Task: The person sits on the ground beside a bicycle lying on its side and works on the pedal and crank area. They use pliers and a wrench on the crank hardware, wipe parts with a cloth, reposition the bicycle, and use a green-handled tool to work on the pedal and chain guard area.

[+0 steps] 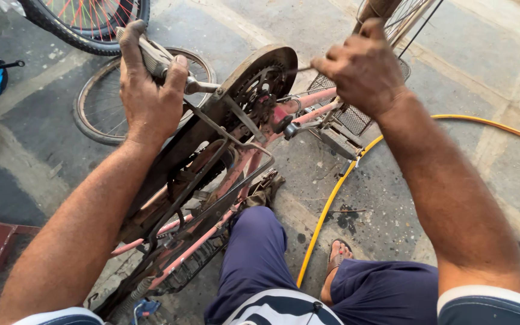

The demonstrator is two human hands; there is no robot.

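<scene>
Gripping an upturned pink bicycle [224, 180] at pedal and chainwheel.
Left hand [148, 90]: fingers closed around the pedal [151, 57], crank running right toward the chainwheel [260, 84]. Right hand [362, 69]: fist closed on a thin tool whose tip reaches the chainwheel's edge. Frame lies on the concrete floor [452, 72] between both hands; yellow hose [332, 198] just beside it; loose wheel [100, 105] behind.

Open concrete floor [470, 78] lies right of the yellow hose [332, 201]; leftward, a loose wheel [100, 111] (flat on the ground) and the upturned bicycle's frame [212, 198] crowd passage.
</scene>
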